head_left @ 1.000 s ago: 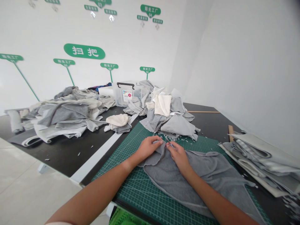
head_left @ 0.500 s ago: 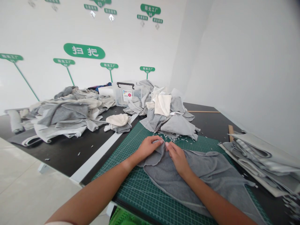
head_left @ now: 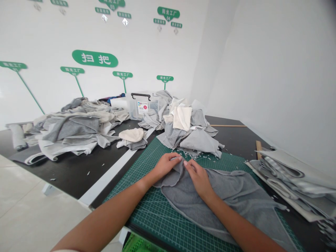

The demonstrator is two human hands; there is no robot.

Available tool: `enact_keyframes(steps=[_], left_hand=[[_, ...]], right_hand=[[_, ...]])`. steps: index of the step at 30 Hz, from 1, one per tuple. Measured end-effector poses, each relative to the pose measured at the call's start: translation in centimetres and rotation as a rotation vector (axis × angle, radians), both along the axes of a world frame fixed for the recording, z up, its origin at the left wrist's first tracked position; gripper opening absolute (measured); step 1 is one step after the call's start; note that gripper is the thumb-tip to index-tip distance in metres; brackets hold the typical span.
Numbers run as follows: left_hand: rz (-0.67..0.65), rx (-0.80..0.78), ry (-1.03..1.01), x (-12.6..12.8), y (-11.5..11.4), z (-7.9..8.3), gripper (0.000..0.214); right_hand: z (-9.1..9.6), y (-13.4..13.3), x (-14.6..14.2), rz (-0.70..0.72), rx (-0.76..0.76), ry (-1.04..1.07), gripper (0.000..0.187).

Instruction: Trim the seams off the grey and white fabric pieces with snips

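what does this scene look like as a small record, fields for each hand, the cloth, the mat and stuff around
left hand: pinching the edge of the gray cloth
right hand: fingertips at the same cloth, close beside the left; exact grip hidden
cloth: spread rightward over the mat
mat: green, gridded, on the black table
scraps: small, pale, beyond the hands
box: clear, dark handle, farther back

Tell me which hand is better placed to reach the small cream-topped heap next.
Probably the left hand: it is nearer the heap, while the right hand sits farther away. The left does pinch the gray cloth, so it would need to let go.
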State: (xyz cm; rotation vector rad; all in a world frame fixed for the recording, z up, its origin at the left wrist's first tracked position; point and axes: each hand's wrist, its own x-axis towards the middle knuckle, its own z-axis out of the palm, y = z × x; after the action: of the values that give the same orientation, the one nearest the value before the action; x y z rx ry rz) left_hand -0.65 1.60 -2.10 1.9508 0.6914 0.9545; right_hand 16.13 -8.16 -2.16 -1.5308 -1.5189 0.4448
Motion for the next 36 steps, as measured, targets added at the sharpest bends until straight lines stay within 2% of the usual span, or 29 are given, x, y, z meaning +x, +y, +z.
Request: enact_keyframes(steps=[13,36], left_hand=[[-0.096,-0.002,-0.013,0.2,0.0,-0.3,0.027],[-0.090,-0.082,0.015,0.2,0.0,-0.8,0.031]], right_hand=[[-0.6,0.3,0.3,0.010,-0.028,-0.094,0.041],[-1.2,0.4,0.6,0.057,-0.027,-0.102,0.041]])
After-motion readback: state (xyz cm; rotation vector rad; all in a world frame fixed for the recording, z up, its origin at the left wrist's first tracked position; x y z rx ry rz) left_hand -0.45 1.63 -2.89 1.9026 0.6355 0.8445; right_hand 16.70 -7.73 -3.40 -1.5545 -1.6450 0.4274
